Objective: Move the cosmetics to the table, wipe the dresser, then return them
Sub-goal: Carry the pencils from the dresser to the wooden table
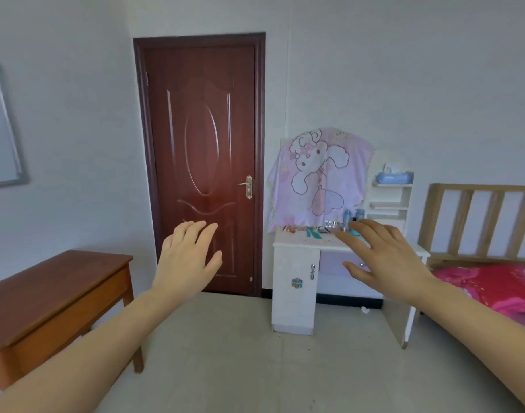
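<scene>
A white dresser (295,293) stands against the far wall, right of the door. Several small cosmetics (330,227) lie along the back of its top, with blue bottles (349,216) upright at the right. A brown wooden table (55,290) stands at the left. My left hand (186,257) is raised in front of the door, fingers apart, holding nothing. My right hand (386,257) is stretched out in front of the dresser's right part, fingers spread and empty, hiding some of the top. Both hands are still well short of the dresser.
A pink cartoon cloth (318,177) drapes over the dresser's mirror. Small shelves (389,198) with a blue wipes pack (394,175) stand to its right. A bed with a red cover (490,287) and wooden headboard fills the right. A dark red door (201,162) is shut. Tiled floor lies between.
</scene>
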Demonstrator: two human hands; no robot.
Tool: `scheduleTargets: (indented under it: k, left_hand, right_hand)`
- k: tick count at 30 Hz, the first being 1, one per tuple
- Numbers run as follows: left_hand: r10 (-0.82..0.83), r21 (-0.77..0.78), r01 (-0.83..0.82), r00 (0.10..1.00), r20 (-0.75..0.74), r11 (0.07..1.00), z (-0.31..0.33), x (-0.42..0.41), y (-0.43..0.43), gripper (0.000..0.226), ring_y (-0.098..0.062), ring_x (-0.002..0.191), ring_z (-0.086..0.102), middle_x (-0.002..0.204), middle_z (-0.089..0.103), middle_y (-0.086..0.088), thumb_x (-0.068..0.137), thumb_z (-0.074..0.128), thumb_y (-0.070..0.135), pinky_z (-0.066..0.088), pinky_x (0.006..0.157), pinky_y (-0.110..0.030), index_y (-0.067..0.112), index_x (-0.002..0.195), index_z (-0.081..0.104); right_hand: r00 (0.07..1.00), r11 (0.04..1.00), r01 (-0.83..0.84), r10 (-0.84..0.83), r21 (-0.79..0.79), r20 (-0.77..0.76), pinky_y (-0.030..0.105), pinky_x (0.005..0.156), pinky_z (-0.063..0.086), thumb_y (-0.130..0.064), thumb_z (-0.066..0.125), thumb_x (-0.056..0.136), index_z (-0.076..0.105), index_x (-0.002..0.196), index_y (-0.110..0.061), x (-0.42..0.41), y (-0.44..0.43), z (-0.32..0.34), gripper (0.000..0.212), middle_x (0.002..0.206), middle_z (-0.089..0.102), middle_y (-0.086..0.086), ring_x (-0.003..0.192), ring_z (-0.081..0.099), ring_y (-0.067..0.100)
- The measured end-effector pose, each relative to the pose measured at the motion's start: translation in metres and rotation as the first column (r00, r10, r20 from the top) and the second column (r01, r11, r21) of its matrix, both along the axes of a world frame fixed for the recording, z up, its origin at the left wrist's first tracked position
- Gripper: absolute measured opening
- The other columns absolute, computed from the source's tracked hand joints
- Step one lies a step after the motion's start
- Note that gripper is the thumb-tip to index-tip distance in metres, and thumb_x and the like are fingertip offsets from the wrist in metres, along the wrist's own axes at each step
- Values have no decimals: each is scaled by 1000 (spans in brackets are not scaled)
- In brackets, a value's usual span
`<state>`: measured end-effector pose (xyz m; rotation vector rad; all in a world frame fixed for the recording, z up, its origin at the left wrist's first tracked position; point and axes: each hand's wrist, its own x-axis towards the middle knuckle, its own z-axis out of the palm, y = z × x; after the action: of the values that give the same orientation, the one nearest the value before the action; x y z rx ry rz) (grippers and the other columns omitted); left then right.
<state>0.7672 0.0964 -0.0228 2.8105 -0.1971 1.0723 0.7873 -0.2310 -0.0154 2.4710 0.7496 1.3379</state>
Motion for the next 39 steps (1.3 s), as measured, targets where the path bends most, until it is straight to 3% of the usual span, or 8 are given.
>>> scheduleTargets:
  k: [4, 9, 12, 18, 22, 25, 33, 39]
  left_hand:
    - [-36, -31, 33, 995, -93, 999, -26, 70, 6, 63, -30, 129, 36, 136, 47, -11, 80, 31, 41, 35, 101, -46, 10, 134, 44]
    - [-112, -15, 111, 990, -85, 994, -48, 151, -12, 54, -35, 120, 47, 126, 56, -15, 80, 45, 34, 43, 91, -49, 6, 126, 53]
    - [-148, 26, 149, 988, -47, 989, -51, 212, -34, 48, -35, 118, 50, 124, 57, -15, 83, 53, 31, 45, 89, -47, 6, 124, 54]
    - [-93, 224, 97, 995, -30, 970, -32, 338, -78, 51, -32, 96, 64, 104, 67, -13, 74, 39, 38, 54, 69, -40, 9, 107, 65]
    - [-73, 123, 83, 993, -89, 989, -46, 409, -89, 49, -37, 100, 61, 108, 65, -17, 69, 75, 25, 53, 71, -45, 5, 112, 63]
    - [-30, 188, 55, 990, -138, 981, -74, 448, -83, 55, -34, 95, 64, 104, 67, -15, 59, 83, 24, 54, 67, -42, 5, 107, 65]
    - [3, 63, 9, 984, -178, 998, -93, 589, -47, 51, -36, 117, 50, 123, 57, -18, 78, 67, 24, 46, 86, -49, 6, 123, 55]
    - [-10, -22, 6, 979, -201, 1000, -96, 714, -28, 53, -28, 132, 33, 140, 42, -11, 88, 52, 30, 34, 102, -43, 12, 136, 40]
  right_hand:
    - [999, 1000, 13, -14, -5, -37, 44, 74, 51, -40, 39, 78, 55, 110, -14, 50, 2, -28, 45, 103, 65, 17, 104, 44, 30]
    - [996, 998, 66, -65, 20, -56, 39, 69, 52, -38, 50, 75, 50, 112, -16, 110, -31, -54, 43, 100, 66, 15, 101, 48, 29]
    - [994, 993, 101, -99, 66, -45, 41, 66, 52, -39, 44, 77, 54, 111, -14, 158, -53, -57, 44, 98, 65, 16, 98, 50, 28]
    - [994, 984, 111, -109, 137, -23, 44, 64, 52, -34, 55, 73, 57, 110, -10, 273, -88, -43, 45, 98, 64, 19, 93, 60, 37]
    - [997, 971, 65, -55, 229, -47, 43, 67, 52, -40, 40, 77, 52, 111, -14, 359, -90, -61, 44, 98, 64, 17, 100, 43, 26]
    - [995, 977, 43, -23, 208, -97, 40, 66, 53, -40, 40, 76, 61, 105, -12, 417, -79, -89, 45, 96, 65, 15, 97, 43, 24]
    - [982, 987, -1, 31, 162, -186, 35, 64, 53, -40, 45, 75, 51, 108, -18, 568, -42, -122, 40, 95, 65, 12, 92, 59, 28]
    - [962, 992, 71, -41, 105, -272, 33, 61, 52, -40, 53, 73, 54, 107, -18, 682, -29, -104, 41, 95, 65, 8, 83, 64, 27]
